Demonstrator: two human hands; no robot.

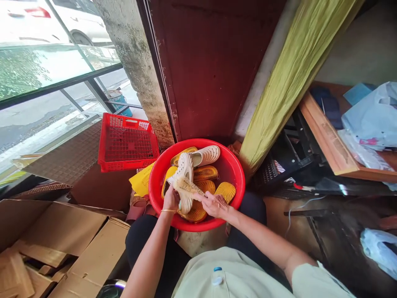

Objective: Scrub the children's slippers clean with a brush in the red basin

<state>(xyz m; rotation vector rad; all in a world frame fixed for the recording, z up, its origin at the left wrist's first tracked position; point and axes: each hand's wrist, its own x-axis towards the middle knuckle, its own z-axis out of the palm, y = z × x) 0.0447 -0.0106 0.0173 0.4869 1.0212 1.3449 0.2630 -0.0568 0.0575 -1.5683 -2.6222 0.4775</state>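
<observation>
A red basin (238, 174) stands between my knees with several shoes in it. My left hand (171, 199) is closed on a white clog (185, 163) held over the basin, its vent holes showing. My right hand (214, 204) grips the handle of a pale scrub brush (190, 187), whose bristled head lies against the clog. Another white clog (209, 155) rests near the basin's far rim. Yellow slippers (226, 191) lie around and under the clogs, partly hidden by my hands.
A red plastic crate (128, 142) is behind the basin on the left, near a yellow sheet (141, 182). Cardboard boxes (65, 227) fill the lower left. A yellow-green curtain (288, 82) hangs at right, beside a wooden shelf (330, 132). Ahead is a dark red door (207, 70).
</observation>
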